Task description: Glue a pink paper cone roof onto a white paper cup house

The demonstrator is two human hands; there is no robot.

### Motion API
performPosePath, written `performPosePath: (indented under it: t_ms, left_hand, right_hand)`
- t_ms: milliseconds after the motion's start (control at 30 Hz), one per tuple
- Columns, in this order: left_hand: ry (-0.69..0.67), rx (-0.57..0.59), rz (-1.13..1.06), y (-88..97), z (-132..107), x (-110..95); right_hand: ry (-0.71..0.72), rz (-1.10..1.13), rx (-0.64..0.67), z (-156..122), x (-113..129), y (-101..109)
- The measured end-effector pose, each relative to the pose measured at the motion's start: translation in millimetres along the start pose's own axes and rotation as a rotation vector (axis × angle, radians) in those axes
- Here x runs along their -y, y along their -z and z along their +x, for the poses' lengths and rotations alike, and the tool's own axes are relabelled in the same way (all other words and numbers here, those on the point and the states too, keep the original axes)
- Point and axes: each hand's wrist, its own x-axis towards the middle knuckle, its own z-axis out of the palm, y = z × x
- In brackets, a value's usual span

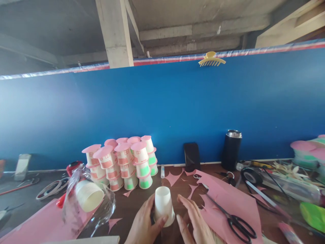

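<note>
Left hand (pixel 143 220) has a smooth white tapered paper cup (pixel 162 203) at lower centre of frame. Cup is inverted: narrow flat end up, rolled rim down. Grip: fingers curl round its left side, thumb lies across the lower front near the rim; closed to cup width. Can't tell if the rim bears on the tabletop.

Right hand (pixel 194 218), just right of the cup: fingers loosely bent, slightly spread, thumb off the others. Nothing visible in its grasp, small gap to the cup.

Surface is a dark brown tabletop (pixel 179 191), slightly glossy. Left of centre: tight cluster of stacked white paper-cup towers (pixel 123 161), thin matte pink discs between tiers and on top, red window prints and green patches on the walls.

Lower left: crinkled clear plastic bag (pixel 109 200) around nested plain white cups (pixel 88 196), near a flat pink sheet (pixel 48 225).

Lower right: second pink sheet (pixel 228 195), scalloped cut edges, black-handled metal scissors (pixel 225 212) lying on it. Pointed pink offcuts (pixel 174 178) sit above the right hand.

Behind: flat black phone (pixel 192 156) and cylindrical black bottle (pixel 231 150) with steel neck, both against a smooth blue panel (pixel 167 101).
</note>
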Motion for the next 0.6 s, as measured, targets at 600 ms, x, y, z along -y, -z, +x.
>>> performPosePath:
  t_ms: [600]
  left_hand:
    - [-0.091, 0.101, 0.054, 7.3, -4, -7]
  right_hand:
    - [-0.300, 0.723, -0.190, 98, 87, 60]
